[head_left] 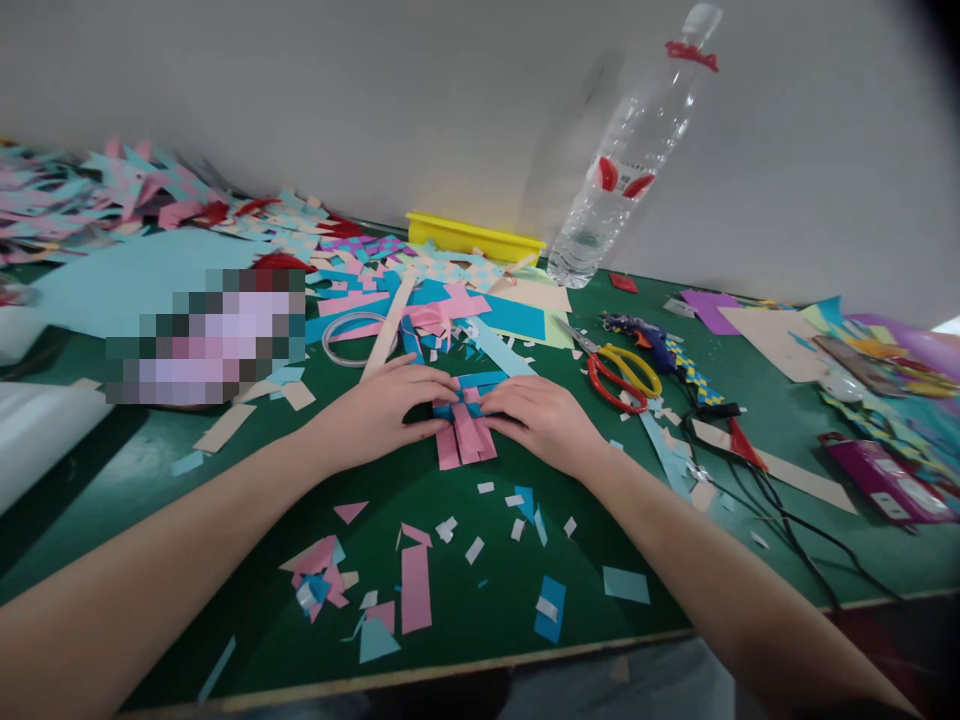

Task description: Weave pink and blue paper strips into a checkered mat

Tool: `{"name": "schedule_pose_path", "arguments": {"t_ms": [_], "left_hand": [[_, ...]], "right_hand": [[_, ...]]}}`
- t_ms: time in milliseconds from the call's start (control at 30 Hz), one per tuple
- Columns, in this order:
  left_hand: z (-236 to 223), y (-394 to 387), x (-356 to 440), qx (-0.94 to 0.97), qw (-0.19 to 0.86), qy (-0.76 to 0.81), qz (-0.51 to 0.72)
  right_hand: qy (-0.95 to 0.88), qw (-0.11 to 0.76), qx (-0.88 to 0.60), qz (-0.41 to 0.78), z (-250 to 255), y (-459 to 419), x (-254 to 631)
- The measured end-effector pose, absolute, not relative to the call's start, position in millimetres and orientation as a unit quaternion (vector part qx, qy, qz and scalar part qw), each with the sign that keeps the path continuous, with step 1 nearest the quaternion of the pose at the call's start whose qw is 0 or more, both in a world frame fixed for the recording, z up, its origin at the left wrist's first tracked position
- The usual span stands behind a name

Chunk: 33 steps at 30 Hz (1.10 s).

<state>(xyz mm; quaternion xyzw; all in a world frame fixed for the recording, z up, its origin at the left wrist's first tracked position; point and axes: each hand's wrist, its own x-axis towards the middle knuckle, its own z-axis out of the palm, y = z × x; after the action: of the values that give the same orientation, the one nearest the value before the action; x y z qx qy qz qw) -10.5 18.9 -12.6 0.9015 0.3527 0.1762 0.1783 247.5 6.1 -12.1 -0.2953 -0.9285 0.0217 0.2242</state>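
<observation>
The small woven piece of pink and blue paper strips (466, 425) lies flat on the green desk (300, 520), between the left hand (382, 405) and the right hand (544, 415), whose fingers touch its sides. Blue strips cross its upper part; pink strip ends of uneven length spread side by side toward the desk's near edge, with one pink strip lying over the others.

Clear bottle (619, 170) upright but tilted, far side; purple packet (889, 480) at right; yellow tray (474, 238) far.
</observation>
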Motion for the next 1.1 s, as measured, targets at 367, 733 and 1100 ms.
{"name": "schedule_pose_path", "arguments": {"t_ms": [367,733,1100], "left_hand": [[-13.5,18.2,-10.6,0.906,0.166,0.343,0.182],[-15.3,18.1,-11.8,0.912,0.147,0.331,0.19],[-16.2,19.7,-12.1,0.914,0.134,0.335,0.187]], "right_hand": [[-0.931,0.224,-0.289,0.006,-13.1,8.8,246.8],[-0.931,0.227,-0.284,-0.024,-15.4,9.6,245.6],[-0.939,0.216,-0.265,-0.04,-14.2,8.7,247.2]]}}
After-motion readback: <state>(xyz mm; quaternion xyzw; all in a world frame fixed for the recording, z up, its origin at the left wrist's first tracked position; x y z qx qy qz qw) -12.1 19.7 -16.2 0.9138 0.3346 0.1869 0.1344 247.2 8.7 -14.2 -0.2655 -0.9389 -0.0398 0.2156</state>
